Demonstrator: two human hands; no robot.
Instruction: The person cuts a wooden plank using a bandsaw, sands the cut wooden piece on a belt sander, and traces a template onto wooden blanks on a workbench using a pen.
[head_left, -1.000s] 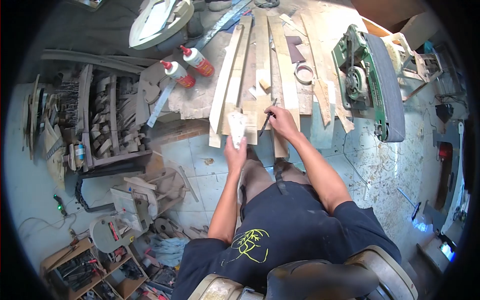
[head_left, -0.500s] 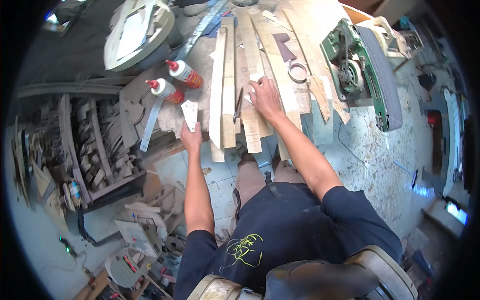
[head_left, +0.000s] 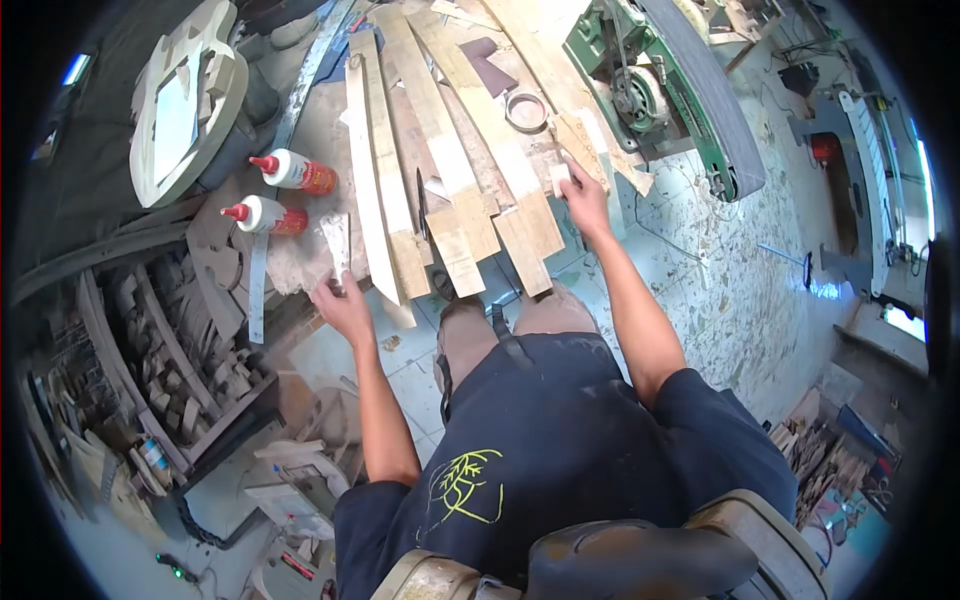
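Observation:
My left hand point(head_left: 343, 308) is closed on the narrow end of a white, flat, tapered piece point(head_left: 337, 236) at the table's front edge. My right hand point(head_left: 586, 202) pinches a small white piece point(head_left: 560, 178), perhaps paper or a block, beside the tan perforated piece point(head_left: 580, 143). Between my hands lie several long wooden strips point(head_left: 455, 165), their near ends jutting past the table edge. A thin dark tool point(head_left: 421, 205) lies among the strips. Two white glue bottles with red caps, the nearer one point(head_left: 265, 215) and the farther one point(head_left: 293, 172), lie left of the strips.
A green belt sander point(head_left: 690, 110) stands at the right. A roll of tape point(head_left: 525, 111) and brown sandpaper point(head_left: 487, 66) lie behind the strips. A guitar-shaped wooden body point(head_left: 190, 100) is at the back left, and a rack of wood offcuts point(head_left: 150, 350) at the left.
My right hand has moved right, off the middle strips, with the small white piece in its fingers. My left hand still holds the tapered piece, now lower at the table edge. The view has shifted.

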